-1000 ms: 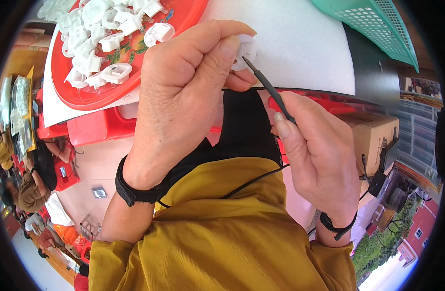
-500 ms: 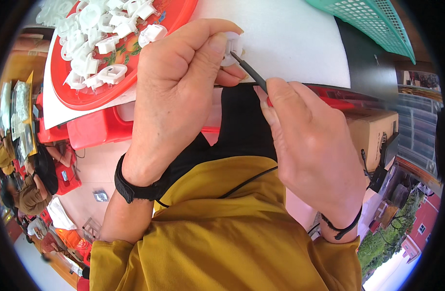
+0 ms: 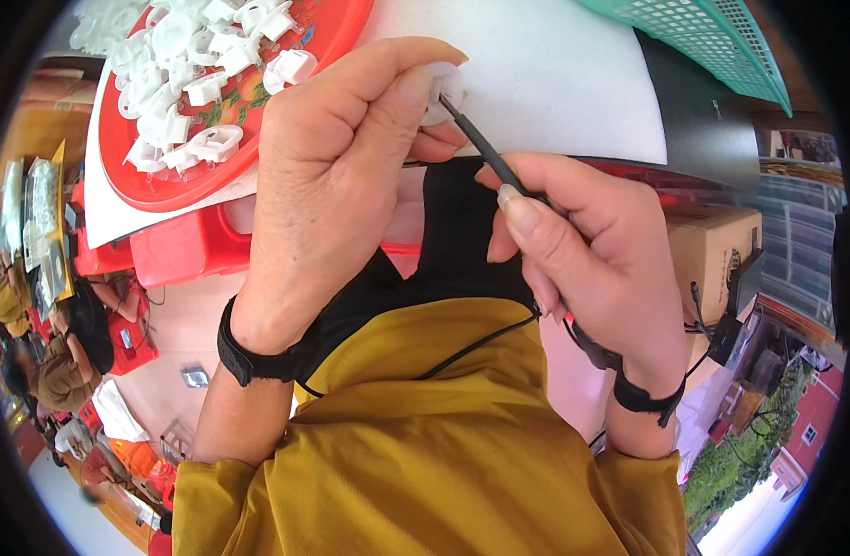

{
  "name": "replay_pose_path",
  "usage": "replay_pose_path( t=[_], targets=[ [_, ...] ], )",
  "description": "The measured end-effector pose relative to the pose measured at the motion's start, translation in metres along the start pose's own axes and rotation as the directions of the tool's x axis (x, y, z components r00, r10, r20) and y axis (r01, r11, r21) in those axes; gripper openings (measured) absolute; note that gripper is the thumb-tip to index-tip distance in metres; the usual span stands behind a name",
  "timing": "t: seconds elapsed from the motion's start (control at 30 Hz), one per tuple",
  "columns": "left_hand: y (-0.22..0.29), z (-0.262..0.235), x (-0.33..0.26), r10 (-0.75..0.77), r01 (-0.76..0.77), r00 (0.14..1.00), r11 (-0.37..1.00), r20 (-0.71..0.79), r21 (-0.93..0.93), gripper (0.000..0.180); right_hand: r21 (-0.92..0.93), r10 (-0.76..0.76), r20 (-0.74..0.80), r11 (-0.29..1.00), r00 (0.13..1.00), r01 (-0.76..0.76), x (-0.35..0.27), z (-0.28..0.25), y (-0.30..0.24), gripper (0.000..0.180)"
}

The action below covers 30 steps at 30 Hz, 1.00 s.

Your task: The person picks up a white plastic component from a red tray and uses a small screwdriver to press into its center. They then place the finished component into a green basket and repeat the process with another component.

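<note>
My left hand pinches a small round white plastic part between thumb and fingers, above the near edge of the white work surface. In my right hand is a slim black screwdriver, its thin metal tip set against the middle of the white part. My right fingers wrap round its rear portion, so the handle is mostly hidden. Up at the left, a red round tray with a fruit pattern holds a heap of similar white plastic parts.
A green mesh basket stands at the far right on the dark tabletop. Below the table edge is a red plastic stool. A cardboard box stands at the right. Other people sit at the far left.
My right hand has rolled over, so its thumb and curled fingers now face up round the screwdriver. The tip stays at the white part, and my left hand has barely moved.
</note>
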<state>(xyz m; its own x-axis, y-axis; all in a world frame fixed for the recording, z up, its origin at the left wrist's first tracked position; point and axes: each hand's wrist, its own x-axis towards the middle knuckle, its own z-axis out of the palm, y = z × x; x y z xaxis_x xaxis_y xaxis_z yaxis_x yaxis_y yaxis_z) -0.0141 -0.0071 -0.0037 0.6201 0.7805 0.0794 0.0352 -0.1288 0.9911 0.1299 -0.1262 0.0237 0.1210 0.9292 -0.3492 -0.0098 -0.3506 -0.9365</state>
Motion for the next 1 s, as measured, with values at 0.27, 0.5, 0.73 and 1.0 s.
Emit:
replay_pose_path(
  t=[0.27,0.5,0.73,1.0],
  targets=[
    [-0.003,-0.004,0.000,0.002,0.002,1.000,0.987,0.022,-0.162,0.028,-0.629,-0.343,-0.045,0.739,0.938,0.240,-0.011,-0.003,-0.006,0.022],
    [-0.003,-0.006,-0.001,-0.009,0.015,0.999,0.982,0.032,-0.188,0.030,-0.646,-0.415,-0.024,0.701,0.909,0.303,-0.010,0.003,-0.004,0.021],
    [-0.002,-0.004,0.000,0.017,-0.009,0.999,0.984,0.046,-0.176,0.030,-0.648,-0.426,-0.014,0.693,0.905,0.316,-0.009,0.007,-0.008,0.019],
    [-0.005,-0.004,-0.001,0.026,-0.020,0.999,0.984,0.032,-0.177,0.030,-0.725,-0.486,-0.032,0.613,0.874,0.314,-0.007,0.011,-0.005,0.020]
  ],
)
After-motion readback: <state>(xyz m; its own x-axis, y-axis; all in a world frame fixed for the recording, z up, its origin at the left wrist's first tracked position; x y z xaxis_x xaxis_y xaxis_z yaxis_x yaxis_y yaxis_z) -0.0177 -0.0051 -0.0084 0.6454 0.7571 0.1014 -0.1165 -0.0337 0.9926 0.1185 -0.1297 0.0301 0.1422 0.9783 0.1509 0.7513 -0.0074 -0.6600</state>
